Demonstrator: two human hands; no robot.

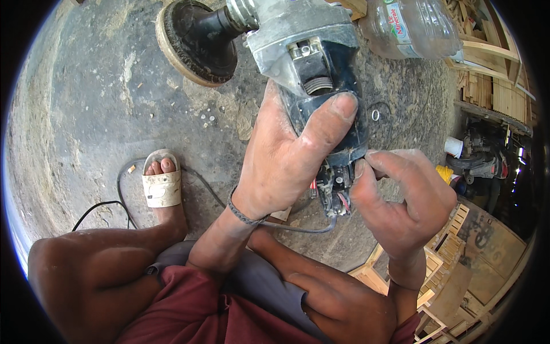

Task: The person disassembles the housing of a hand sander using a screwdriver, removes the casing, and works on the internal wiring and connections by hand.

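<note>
1. Left hand [283, 152]: fingers wrapped around the dark body of a power tool [344, 123], thumb lying across its upper face; the other fingers are mostly hidden under it. Grip is firm-looking, with a braided band [243, 209] at the wrist.
2. Right hand [409, 198]: thumb and index finger bent, tips close together with a narrow gap, at the side of the tool's uncovered rear end. Cannot tell whether a small part sits between the tips. Remaining fingers curl inward.
3. Containers: a clear plastic bottle [424, 26] lies on its side beyond the tool, cut by the upper edge; contents cannot be determined. A white cylindrical container [454, 147] stands tilted at far right; its inside is not readable.
4. Tool position: inside the left grip, grey metal head pointing away from the body, a round pad [197, 49] out to the left. Exposed inner parts [335, 192], with wires, project below the left thumb, just left of the right fingertips.
5. A grey cord [303, 230] runs from the rear end, passing behind the left wrist.
6. Floor [86, 132]: 1 small ring [375, 115] lies right of the tool.
</note>
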